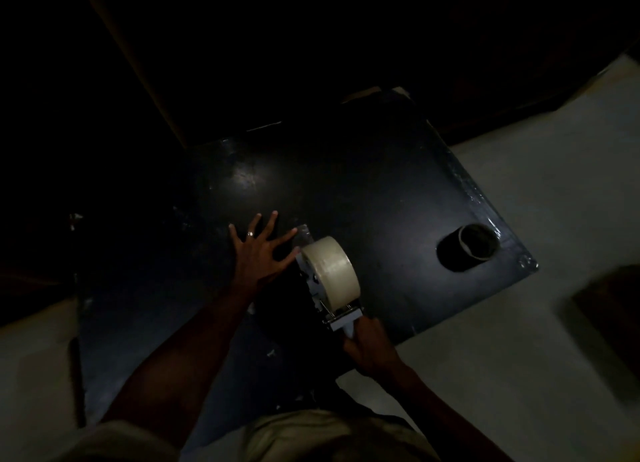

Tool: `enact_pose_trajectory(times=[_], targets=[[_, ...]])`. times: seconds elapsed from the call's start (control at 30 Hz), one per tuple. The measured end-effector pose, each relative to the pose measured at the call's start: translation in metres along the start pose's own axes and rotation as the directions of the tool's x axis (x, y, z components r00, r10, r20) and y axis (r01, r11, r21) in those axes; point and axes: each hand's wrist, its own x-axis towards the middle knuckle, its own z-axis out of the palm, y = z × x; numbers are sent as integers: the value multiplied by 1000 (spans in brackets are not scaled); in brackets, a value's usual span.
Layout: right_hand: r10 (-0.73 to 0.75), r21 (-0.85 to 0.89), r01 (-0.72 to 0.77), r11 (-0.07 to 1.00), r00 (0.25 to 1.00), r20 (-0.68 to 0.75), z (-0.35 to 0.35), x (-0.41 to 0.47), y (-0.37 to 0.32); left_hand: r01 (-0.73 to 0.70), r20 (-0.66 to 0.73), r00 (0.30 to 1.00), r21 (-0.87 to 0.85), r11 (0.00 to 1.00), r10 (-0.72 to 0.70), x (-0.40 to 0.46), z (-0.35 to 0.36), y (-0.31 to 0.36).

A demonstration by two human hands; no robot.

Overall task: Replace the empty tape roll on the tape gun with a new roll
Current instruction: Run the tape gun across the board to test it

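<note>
Cream-coloured new tape roll (330, 272): a full, wide roll of pale translucent tape, already seated on the hub of the tape gun, standing on edge over the middle of the table.
Tape gun (332, 305): grey-white plastic and metal dispenser, its front end pointing away from the person; the roll hides most of the frame.
Right hand (369, 349): fingers wrapped round the gun's handle at the near table edge, likely to steady the tool while the tape end is dealt with.
Left hand (258, 250): spread flat and wide, palm down on the table, a ring on one finger; the thumb and forefinger reach towards the roll's far side.
Clear tape end (303, 233): a faint glossy strip seems to lie on the table just beyond the roll, near the left fingertips. My reading is that the hand is pressing or smoothing it, but the dim light leaves that uncertain.
Empty cardboard core (476, 241): the brown spent roll, lying well apart near the table's right corner, out of the way.
Black table (346, 184): dark, scuffed glossy top with bits of clear tape along its right edge.
Surroundings: pale floor (519, 323) to the right; darkness behind.
Obstructions: nothing lies between the hands and the gun.
Progress: the swap looks done; threading or testing appears to remain.
</note>
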Motion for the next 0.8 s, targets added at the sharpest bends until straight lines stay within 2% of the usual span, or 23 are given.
enact_pose_trajectory(times=[0.1, 0.27, 0.3, 0.37, 0.43, 0.63, 0.8], targets=[[51, -10, -51, 999, 998, 24, 6, -3, 8, 106, 36, 994, -74, 992, -104, -7, 8, 15], [288, 64, -302, 951, 944, 161, 8, -4, 8, 160, 63, 986, -94, 983, -155, -8, 2, 18], [289, 60, -303, 951, 942, 173, 6, -2, 5, 168, 60, 985, -95, 981, -162, -9, 2, 19], [202, 47, -213, 976, 965, 164, 2, 0, -2, 181, 47, 983, -103, 978, -177, -8, 3, 21], [222, 66, -236, 970, 959, 175, -2, 1, -6, 184, 25, 983, -112, 977, -182, -7, 5, 22], [433, 37, -448, 893, 880, 197, -1, 1, -14, 95, 11, 995, 7, 995, -95, -14, 19, 18], [446, 7, -462, 887, 860, 248, -6, 4, -20, -46, 92, 995, 82, 996, 38, -21, 15, 18]])
